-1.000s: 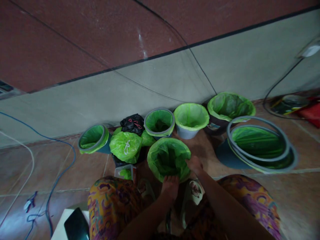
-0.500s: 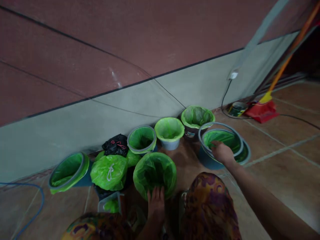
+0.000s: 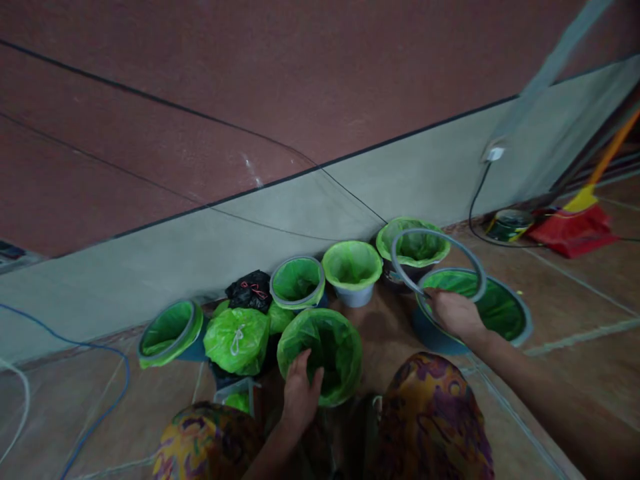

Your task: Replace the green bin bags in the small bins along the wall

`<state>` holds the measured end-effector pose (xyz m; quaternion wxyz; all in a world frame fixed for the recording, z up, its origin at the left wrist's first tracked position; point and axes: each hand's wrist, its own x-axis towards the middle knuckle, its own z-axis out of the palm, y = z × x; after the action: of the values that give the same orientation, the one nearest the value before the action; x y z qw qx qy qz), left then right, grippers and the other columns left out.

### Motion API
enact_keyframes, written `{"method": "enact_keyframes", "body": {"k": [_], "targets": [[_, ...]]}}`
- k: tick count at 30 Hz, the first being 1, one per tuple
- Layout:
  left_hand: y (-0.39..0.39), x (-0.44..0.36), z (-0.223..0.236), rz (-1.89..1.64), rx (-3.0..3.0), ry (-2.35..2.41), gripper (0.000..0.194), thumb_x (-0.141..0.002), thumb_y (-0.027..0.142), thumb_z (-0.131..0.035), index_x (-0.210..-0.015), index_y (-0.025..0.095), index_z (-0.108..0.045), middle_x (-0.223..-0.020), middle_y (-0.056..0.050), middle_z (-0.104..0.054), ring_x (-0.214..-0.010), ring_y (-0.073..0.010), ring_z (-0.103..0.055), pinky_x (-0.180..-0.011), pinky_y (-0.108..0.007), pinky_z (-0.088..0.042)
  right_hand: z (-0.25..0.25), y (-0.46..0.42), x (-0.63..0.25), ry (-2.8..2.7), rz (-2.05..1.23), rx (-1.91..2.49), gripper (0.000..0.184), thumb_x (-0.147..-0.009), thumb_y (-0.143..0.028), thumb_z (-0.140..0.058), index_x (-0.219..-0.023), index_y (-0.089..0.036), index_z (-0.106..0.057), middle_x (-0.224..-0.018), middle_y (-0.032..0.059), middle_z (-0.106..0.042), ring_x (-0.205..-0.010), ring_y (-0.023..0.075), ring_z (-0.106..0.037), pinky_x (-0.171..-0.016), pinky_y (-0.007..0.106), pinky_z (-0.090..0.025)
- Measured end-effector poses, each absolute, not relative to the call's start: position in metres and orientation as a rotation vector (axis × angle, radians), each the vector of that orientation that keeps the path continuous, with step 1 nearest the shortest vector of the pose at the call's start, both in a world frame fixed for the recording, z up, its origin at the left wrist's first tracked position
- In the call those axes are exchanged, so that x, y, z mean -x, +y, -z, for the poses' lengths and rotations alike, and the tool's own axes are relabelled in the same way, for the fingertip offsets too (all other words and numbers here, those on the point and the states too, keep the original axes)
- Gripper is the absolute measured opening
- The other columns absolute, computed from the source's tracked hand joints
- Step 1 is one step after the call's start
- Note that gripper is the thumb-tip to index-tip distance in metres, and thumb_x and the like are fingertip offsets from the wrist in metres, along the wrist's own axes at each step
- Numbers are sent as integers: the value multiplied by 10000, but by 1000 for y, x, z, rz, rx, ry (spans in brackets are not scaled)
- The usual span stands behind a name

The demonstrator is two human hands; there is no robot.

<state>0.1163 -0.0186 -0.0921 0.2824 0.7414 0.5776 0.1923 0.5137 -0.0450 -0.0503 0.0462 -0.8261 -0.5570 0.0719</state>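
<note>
My right hand (image 3: 454, 315) is closed on a grey plastic ring (image 3: 439, 263), which is tilted up above a wide blue bin (image 3: 500, 313) lined with a green bag. My left hand (image 3: 299, 390) curls over the near rim of the closest bin (image 3: 327, 353), whose green liner is folded over its edge. My knees in patterned fabric (image 3: 430, 420) show at the bottom.
Several smaller green-lined bins (image 3: 353, 267) stand along the grey wall base, one at the left (image 3: 170, 331) with a grey ring. A tied green bag (image 3: 236, 339) and a black bag (image 3: 249, 291) lie between them. Cables run on the left floor. A red dustpan (image 3: 573, 230) sits at the far right.
My right hand left the near bin, reached the wide bin on the right, took hold of its grey ring and lifted it. My left hand moved up onto the near bin's rim.
</note>
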Motion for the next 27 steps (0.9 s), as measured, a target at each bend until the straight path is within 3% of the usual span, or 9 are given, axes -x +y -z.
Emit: {"method": "enact_keyframes", "body": {"k": [2,5,8,12,14,17,19,23,27], "targets": [[-2,-121,70,-671,-1576,1533,514,-872,459,-550,-1293,164,-569,-1325,-168,-621,-1229,-283,-583,-1033,-442,-459,22,-40,-469,-1902,-221,2312,276,-936,-174,-463,-1094,-155,-689,-985,139,-728,-898,256,-681,-738,303,-467],[23,-121,35,-847,-982,1395,576,-900,644,-436,-1251,207,-567,-1260,-148,-657,-1097,-260,-659,-858,-402,-537,2,-46,-390,-2193,-323,1982,303,-885,-91,-467,-1036,-200,-706,-1016,87,-725,-936,231,-660,-766,282,-475],[38,-110,17,-1010,-754,1307,509,-848,618,-571,-1126,192,-587,-1069,-111,-710,-832,-195,-700,-688,-311,-537,8,-64,-325,-2369,-408,1742,355,-814,-11,-460,-981,-207,-704,-993,72,-717,-949,225,-651,-864,314,-480],[34,-92,25,-1135,-784,1368,459,-705,475,-773,-982,165,-581,-689,45,-606,-424,-24,-418,-453,-173,-340,35,-87,-301,-2278,-681,1617,326,-855,-93,-476,-1066,-233,-681,-1041,48,-703,-974,183,-661,-882,276,-496],[26,-88,34,-1157,-775,1324,498,-688,481,-774,-1025,171,-579,-630,87,-535,-403,-7,-335,-431,-158,-284,48,-92,-311,-1982,-705,1669,329,-905,-214,-482,-1197,-237,-633,-1206,65,-660,-1055,180,-652,-910,276,-500],[17,-91,41,-1139,-721,1264,500,-692,483,-763,-1041,179,-575,-616,100,-493,-414,-5,-325,-441,-150,-279,63,-88,-333,-1488,-544,2034,462,-953,-376,-426,-1341,-148,-530,-1338,166,-581,-1107,238,-644,-937,349,-499],[15,-97,43,-1125,-694,1235,474,-705,481,-753,-1024,179,-576,-627,92,-494,-425,-5,-339,-451,-151,-282,71,-81,-343,-1316,-592,2249,499,-968,-433,-386,-1299,-100,-556,-1244,196,-638,-1079,262,-658,-905,359,-501],[23,-110,48,-1107,-786,1183,424,-770,485,-695,-1036,181,-567,-655,75,-524,-429,-14,-356,-461,-165,-317,85,-66,-350,-1302,-792,2373,415,-985,-387,-348,-1049,-140,-675,-947,129,-735,-942,225,-693,-776,282,-493],[42,-111,56,-857,-1140,1338,298,-876,409,-581,-1063,178,-560,-678,46,-574,-453,-62,-471,-496,-203,-393,101,-56,-351,-1303,-726,2495,323,-951,-317,-425,-1021,-149,-691,-940,122,-747,-894,208,-708,-683,246,-475]]}}
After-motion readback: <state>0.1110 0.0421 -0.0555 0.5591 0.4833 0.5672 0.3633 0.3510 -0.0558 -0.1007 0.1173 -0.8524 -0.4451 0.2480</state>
